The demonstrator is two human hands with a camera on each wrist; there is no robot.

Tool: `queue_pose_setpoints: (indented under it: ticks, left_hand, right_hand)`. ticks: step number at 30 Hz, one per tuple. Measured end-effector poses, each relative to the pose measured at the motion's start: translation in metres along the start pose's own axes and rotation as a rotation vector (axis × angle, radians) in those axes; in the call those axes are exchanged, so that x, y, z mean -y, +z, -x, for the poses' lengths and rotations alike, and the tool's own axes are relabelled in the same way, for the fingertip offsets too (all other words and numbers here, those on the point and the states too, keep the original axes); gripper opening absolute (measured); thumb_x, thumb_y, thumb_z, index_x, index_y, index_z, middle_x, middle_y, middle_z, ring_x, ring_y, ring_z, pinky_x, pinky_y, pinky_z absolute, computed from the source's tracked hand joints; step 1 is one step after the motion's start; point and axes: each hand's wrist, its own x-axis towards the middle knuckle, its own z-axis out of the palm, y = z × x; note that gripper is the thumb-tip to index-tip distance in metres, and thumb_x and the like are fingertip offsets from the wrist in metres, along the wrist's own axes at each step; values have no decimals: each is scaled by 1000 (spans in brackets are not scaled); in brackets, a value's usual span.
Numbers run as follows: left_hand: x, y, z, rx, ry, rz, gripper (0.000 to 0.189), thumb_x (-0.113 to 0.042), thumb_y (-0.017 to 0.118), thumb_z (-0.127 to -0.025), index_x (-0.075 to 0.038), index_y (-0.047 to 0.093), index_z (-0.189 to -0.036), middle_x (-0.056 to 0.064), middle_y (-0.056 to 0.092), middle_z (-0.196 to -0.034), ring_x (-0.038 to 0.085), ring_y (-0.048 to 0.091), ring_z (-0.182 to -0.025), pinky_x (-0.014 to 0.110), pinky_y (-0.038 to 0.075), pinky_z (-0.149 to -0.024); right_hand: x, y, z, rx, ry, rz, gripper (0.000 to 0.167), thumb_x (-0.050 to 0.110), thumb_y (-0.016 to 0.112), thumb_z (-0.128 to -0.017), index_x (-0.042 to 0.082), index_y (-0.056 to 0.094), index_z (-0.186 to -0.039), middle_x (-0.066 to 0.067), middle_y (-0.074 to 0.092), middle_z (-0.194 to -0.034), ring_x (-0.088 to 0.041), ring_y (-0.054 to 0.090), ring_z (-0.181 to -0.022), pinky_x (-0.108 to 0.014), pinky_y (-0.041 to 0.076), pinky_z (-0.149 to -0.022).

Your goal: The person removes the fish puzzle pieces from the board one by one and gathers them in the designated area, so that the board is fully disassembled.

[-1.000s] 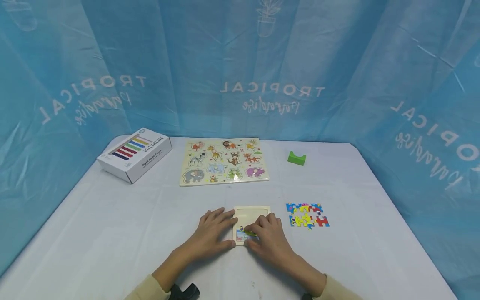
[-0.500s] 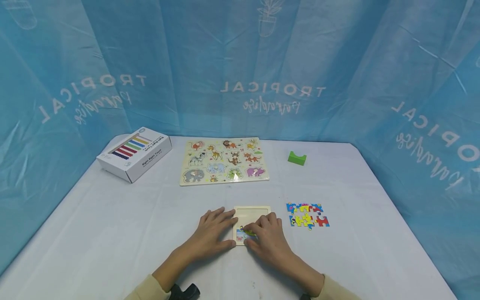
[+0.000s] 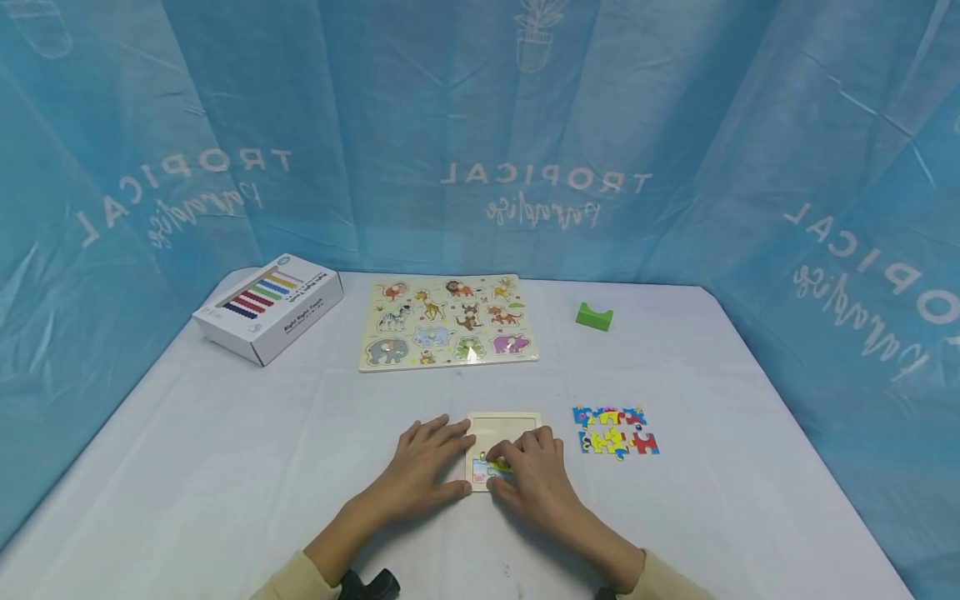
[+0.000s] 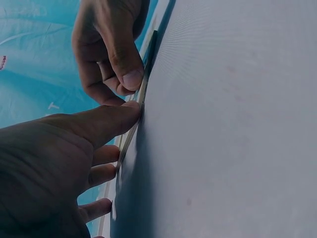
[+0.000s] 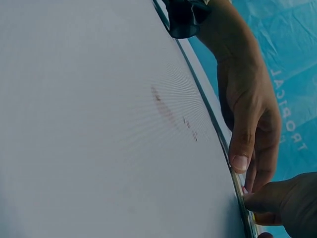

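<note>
A small wooden puzzle tray (image 3: 504, 415) lies at the front middle of the table, with light-blue pieces in its lower left part. My left hand (image 3: 427, 462) rests along the tray's left side, fingers spread and fairly straight, its thumb at the near corner. Over the lower right of the tray, my right hand (image 3: 542, 483) has curled fingers and pinches a yellow-green jigsaw piece (image 3: 497, 463), partly hidden beneath them. In the left wrist view, the left thumb (image 4: 116, 119) touches the tray's edge. Several loose jigsaw pieces (image 3: 643, 442), blue, yellow and red, lie right of the tray.
Behind the tray lies an animal peg puzzle board (image 3: 480, 302). A white box (image 3: 281, 321) with colored bars printed on it stands at the back left. At the back right sits a green notched block (image 3: 594, 318). Blue curtains (image 3: 480, 125) surround the table.
My right fingers have shifted slightly on the yellow-green jigsaw piece, which has turned a little and shows lower in the tray. My left hand stays where it was.
</note>
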Motion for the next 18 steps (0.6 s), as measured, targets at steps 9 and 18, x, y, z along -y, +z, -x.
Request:
queue_pose_setpoints:
  ticks: [9, 18]
  left_hand:
    - [2, 2, -1, -4, 10, -16, 57, -38, 70, -80, -14, 56, -130, 7, 47, -144, 37, 35, -137, 65, 22, -107]
    - [2, 2, -1, -8, 13, -22, 57, -38, 70, -80, -13, 56, -130, 7, 47, -144, 37, 35, -136, 65, 22, -107]
  right_hand:
    - [1, 2, 1, -15, 20, -26, 29, 24, 77, -73, 24, 60, -97, 8, 43, -73, -18, 40, -91, -35, 28, -78]
    - [-2, 2, 1, 11, 16, -27, 29, 27, 77, -74, 26, 68, -101, 6, 48, -79, -17, 40, -92, -37, 31, -80]
